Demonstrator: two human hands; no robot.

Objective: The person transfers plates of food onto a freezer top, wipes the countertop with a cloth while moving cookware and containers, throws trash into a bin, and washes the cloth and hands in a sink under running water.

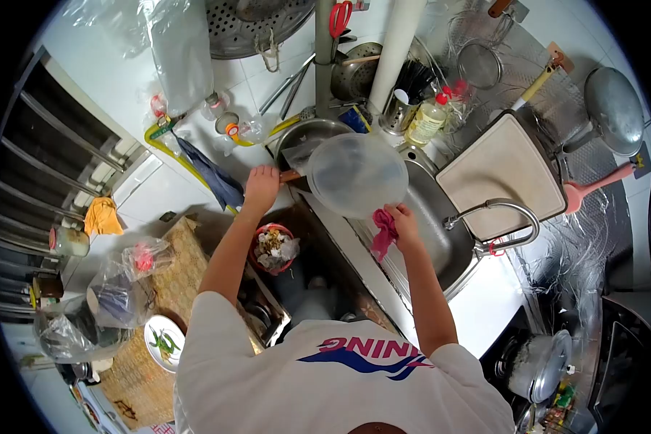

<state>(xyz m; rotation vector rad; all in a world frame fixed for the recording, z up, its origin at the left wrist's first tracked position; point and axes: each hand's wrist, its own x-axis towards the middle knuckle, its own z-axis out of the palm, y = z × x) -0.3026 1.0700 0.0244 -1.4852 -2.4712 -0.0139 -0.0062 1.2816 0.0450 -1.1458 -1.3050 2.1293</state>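
Plate (164, 342) far left: green chillies. Clear bags (94, 304) beside it, contents unreadable. Red bowl (273, 247) below the counter edge: pale food scraps. Left hand (262, 186) curled shut around a wooden handle (291, 176); the pan (307, 137) it belongs to is mostly hidden behind the clear lid (356, 173). Lid is up over the sink (441, 239), tilted. Right hand (399, 220) pinches the lid's lower rim together with a pink cloth (383, 233). Pot (535, 365) lower right: lidded, contents hidden.
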